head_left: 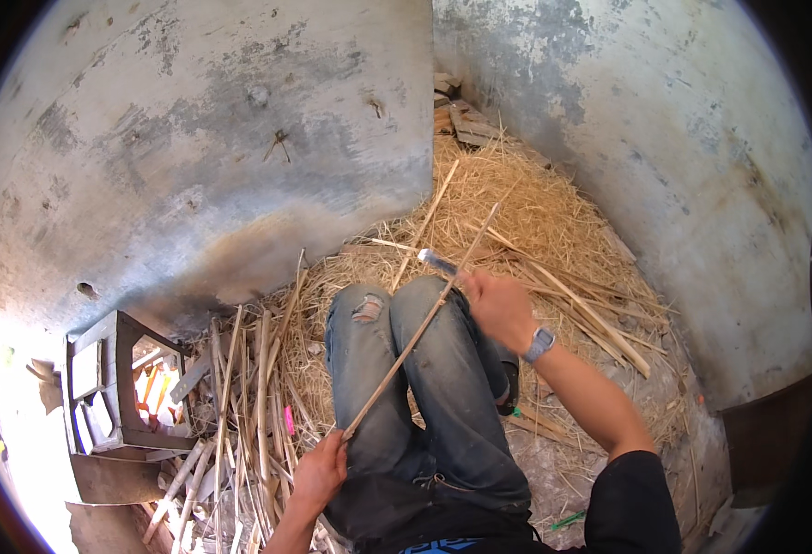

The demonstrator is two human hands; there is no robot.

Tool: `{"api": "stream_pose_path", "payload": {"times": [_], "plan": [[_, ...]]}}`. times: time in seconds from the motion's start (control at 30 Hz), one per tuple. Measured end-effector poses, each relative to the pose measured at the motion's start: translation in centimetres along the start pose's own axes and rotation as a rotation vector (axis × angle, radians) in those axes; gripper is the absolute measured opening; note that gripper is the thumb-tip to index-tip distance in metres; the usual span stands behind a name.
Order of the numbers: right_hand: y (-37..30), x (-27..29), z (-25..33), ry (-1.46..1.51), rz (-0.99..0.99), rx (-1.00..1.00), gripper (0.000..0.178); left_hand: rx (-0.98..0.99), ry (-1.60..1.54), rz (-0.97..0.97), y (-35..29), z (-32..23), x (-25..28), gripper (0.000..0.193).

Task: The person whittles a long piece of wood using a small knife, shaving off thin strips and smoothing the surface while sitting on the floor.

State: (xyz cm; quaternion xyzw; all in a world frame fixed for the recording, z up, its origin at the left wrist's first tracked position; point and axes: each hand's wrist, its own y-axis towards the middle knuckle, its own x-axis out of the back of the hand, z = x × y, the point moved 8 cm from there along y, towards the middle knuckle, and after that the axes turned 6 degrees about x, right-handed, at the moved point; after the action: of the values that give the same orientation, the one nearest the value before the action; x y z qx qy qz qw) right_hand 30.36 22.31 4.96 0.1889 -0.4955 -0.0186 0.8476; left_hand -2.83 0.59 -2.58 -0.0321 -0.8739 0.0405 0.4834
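Our left hand (319, 469) is closed on the near end of a thin stick (415, 335), which slants up over our knees (366, 314), while our right hand (500, 309) is wrapped round a short dark tool (437, 261) with a pale end, touching the stick or just beside it, we cannot tell which. We judge the stick light, stiff and apt to splinter, best gripped at that near end, well apart from the tool. Beyond lie loose straw (563, 198) and more sticks (263, 379).

Ripped jeans (457, 397), 1 grey wristwatch (540, 344)
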Motion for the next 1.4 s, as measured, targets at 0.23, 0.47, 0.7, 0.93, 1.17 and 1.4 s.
{"api": "stream_pose_path", "payload": {"times": [0.23, 0.47, 0.7, 0.93, 1.17, 1.4], "plan": [[2.7, 1.7, -4.2, 0.043, -0.105, -0.036, 0.048, -0.016, -0.027, 0.021, 1.0, -1.7, 0.3, 0.025], [-4.2, -2.8, 3.2, 0.116, 0.034, 0.055, 0.045, 0.051, -0.136, 0.114, 4.1, -5.2, -0.2, 0.023], [-1.1, -0.4, 0.2, 0.087, -0.006, 0.007, 0.046, 0.018, -0.134, 0.067, 4.6, -6.0, -0.5, 0.026], [3.4, 0.7, -5.4, 0.111, -0.175, -0.148, 0.052, -0.096, -0.178, -0.040, 4.7, -7.6, 0.2, 0.040], [-3.2, -3.4, 3.9, 0.188, 0.067, -0.006, 0.052, -0.025, -0.286, -0.027, 4.4, -6.9, 0.1, 0.039], [3.2, -0.1, -3.8, 0.077, -0.107, -0.080, 0.051, -0.027, -0.366, 0.037, 5.1, -6.8, -0.3, 0.036]]}}
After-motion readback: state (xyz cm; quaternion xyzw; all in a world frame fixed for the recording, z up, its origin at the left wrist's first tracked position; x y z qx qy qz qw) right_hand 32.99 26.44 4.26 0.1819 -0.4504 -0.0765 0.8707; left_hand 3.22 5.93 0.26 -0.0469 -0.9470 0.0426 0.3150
